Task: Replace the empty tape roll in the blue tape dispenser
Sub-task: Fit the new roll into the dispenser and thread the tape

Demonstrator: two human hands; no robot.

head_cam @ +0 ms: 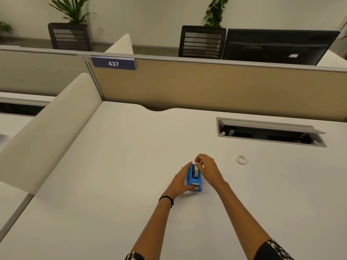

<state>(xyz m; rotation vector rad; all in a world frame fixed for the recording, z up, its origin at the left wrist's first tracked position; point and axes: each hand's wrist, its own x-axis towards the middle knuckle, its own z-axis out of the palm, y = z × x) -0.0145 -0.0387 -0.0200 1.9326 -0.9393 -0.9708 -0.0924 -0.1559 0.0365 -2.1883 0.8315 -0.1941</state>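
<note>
The blue tape dispenser (195, 182) stands on the white desk (122, 166), its metal cutter end facing me. A pale tape roll (196, 171) sits upright in its cradle. My left hand (181, 182) grips the dispenser's left side, thumb at the front near the cutter. My right hand (207, 167) is above and to the right, with fingertips pinching the top of the roll. A thin, empty-looking white ring (241, 159) lies flat on the desk, well to the right of both hands.
An open cable hatch (270, 133) is set into the desk at the back right. A tan partition (206, 85) with a "437" label (113, 63) closes the far edge, and a cream side divider (47, 128) stands on the left.
</note>
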